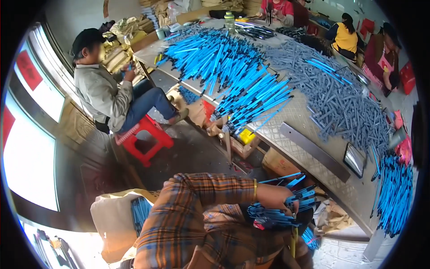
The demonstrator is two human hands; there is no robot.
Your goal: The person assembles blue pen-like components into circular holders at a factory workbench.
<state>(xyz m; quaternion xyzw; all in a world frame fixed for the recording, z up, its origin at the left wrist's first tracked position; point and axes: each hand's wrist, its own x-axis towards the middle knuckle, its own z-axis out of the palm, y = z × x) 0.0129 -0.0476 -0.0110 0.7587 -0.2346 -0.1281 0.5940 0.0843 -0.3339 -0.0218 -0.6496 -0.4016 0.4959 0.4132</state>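
My left hand (pixel 282 198), at the end of a plaid sleeve with a gold band at the wrist, reaches across to the right over my lap. Its fingers curl at a bunch of slim blue rods with black ends (pixel 273 216), and seem closed on some of them. More blue rods stick out beyond the hand, and a few hang lower down beside my knee. My right hand cannot be made out; the bunch and my sleeves cover that area. At my left stands a beige sack (pixel 114 219) with blue rods inside.
A long table (pixel 286 121) bears a big heap of blue rods (pixel 215 58), grey plastic pieces (pixel 345 98), a flat metal bar (pixel 313 150) and a phone-like device (pixel 354 159). A co-worker (pixel 105 89) sits on a red stool (pixel 143 139); several others work at the back.
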